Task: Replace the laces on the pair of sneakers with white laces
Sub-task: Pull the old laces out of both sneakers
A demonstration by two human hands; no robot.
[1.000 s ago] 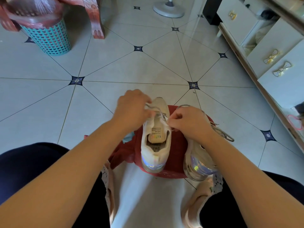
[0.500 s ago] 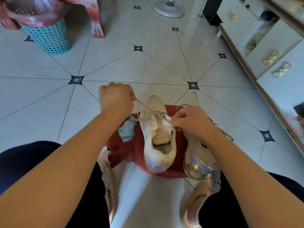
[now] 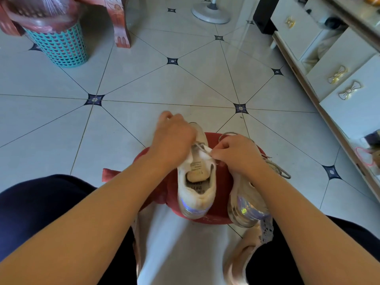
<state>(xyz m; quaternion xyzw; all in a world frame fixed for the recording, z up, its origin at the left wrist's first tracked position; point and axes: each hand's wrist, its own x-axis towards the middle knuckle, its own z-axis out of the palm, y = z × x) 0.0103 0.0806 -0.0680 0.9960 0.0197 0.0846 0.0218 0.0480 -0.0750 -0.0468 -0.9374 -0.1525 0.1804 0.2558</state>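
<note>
Two worn white sneakers with shiny heels stand on a round red stool (image 3: pixel 213 218) in front of me. The left sneaker (image 3: pixel 196 186) points away, its tongue and insole showing. My left hand (image 3: pixel 173 138) covers its laced front, fingers closed on the lace there. My right hand (image 3: pixel 238 154) pinches the upper right edge of the same shoe beside the tongue. The right sneaker (image 3: pixel 244 204) lies under my right wrist, and its grey lace (image 3: pixel 277 169) trails loose over the stool's right rim.
A teal lattice bin (image 3: pixel 59 46) with a pink liner and a red carved furniture leg (image 3: pixel 120 23) stand far left. A fan base (image 3: pixel 210 14) is far centre. White drawers (image 3: pixel 337 75) run along the right. Red cloth (image 3: pixel 112 174) hangs left of the stool.
My left hand, which had pulled a lace out to the left half a second ago, has come back onto the front of the left sneaker. The right hand has hardly moved.
</note>
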